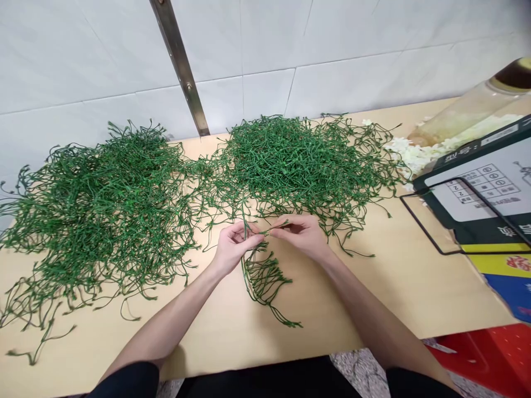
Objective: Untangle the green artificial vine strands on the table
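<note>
Pale tiled wall (340, 33) backs one wooden tabletop (398, 298), and a single metal strip (178, 55) runs down it to the far edge. Two heaps of green plastic stems, too tangled to count, cover much of the surface: the left heap (99, 210) spreads along the left edge, the right heap (298, 160) lies by the middle of the far edge. One printed box (481, 182) stands at the right edge, with one bottle (464, 113) and scattered white blossoms (409, 155) towards the far right corner. Near the middle, between heaps and near edge, two hands meet: the left hand (236, 243) is curled closed around one green bunch (267, 276), while the right hand (301, 232) pinches one thin stem (277, 225) between thumb and fingers.
</note>
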The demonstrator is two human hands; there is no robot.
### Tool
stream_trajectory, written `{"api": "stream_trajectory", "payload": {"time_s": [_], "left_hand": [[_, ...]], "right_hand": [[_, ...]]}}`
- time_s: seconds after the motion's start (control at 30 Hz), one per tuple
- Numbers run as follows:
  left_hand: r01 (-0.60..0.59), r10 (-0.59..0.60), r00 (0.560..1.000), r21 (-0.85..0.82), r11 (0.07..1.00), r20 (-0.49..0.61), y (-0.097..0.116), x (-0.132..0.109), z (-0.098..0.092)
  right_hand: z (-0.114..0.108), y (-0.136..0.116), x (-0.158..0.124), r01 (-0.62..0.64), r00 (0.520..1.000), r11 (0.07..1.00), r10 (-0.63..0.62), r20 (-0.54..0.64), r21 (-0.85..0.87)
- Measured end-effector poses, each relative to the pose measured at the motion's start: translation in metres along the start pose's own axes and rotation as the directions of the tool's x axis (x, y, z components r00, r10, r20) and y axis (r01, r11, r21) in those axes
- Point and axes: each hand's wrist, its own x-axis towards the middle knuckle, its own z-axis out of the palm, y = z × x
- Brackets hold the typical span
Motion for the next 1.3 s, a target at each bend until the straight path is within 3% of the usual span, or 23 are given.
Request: {"api": "stream_trajectory", "payload": {"time_s": [0.23,0.37,0.47,0.53,0.67,0.77,1.0,1.07,1.2,1.3], "left_hand": [[-0.035,0.037,0.999,0.047,0.998,-0.04,-0.001,-0.001,0.003],[-0.059,0.068,0.995,0.128,0.99,-0.067,0.001,-0.003,0.006],[-0.043,0.052,0.997,0.137,0.99,-0.064,0.003,-0.004,0.008],[-0.026,0.033,0.998,0.125,0.992,-0.055,0.004,-0.003,0.009],[0.029,-0.027,0.999,0.081,0.996,-0.033,0.003,-0.002,0.009],[0.066,-0.066,0.998,0.048,0.997,-0.003,0.004,-0.001,0.008],[0.08,-0.078,0.979,0.001,0.997,0.19,0.006,-0.003,0.006],[0.063,-0.068,0.984,0.032,0.997,0.166,0.003,-0.004,0.007],[-0.065,0.06,0.997,0.109,0.992,0.055,-0.004,-0.008,0.013],[-0.093,0.092,0.996,0.095,0.991,0.007,-0.008,-0.012,0.017]], "right_hand": [[0.005,0.006,0.0,0.263,0.965,0.964,-0.263,-0.009,-0.036],[0.01,0.006,-0.002,0.342,0.939,0.936,-0.343,0.009,-0.084],[0.013,0.003,-0.004,0.303,0.951,0.94,-0.309,-0.018,-0.159],[0.014,0.002,-0.005,0.24,0.958,0.945,-0.267,-0.103,-0.221],[0.016,0.001,-0.006,0.144,0.925,0.939,-0.24,-0.296,-0.311],[0.016,0.002,-0.005,0.115,0.911,0.951,-0.216,-0.35,-0.287],[0.012,0.004,-0.004,0.112,0.985,0.989,-0.123,-0.121,-0.092],[0.014,0.004,-0.005,0.11,0.985,0.988,-0.124,-0.123,-0.112],[0.025,0.007,-0.008,0.055,0.958,0.98,-0.106,-0.265,-0.193],[0.023,0.007,-0.006,0.05,0.93,0.977,-0.121,-0.346,-0.208]]}}
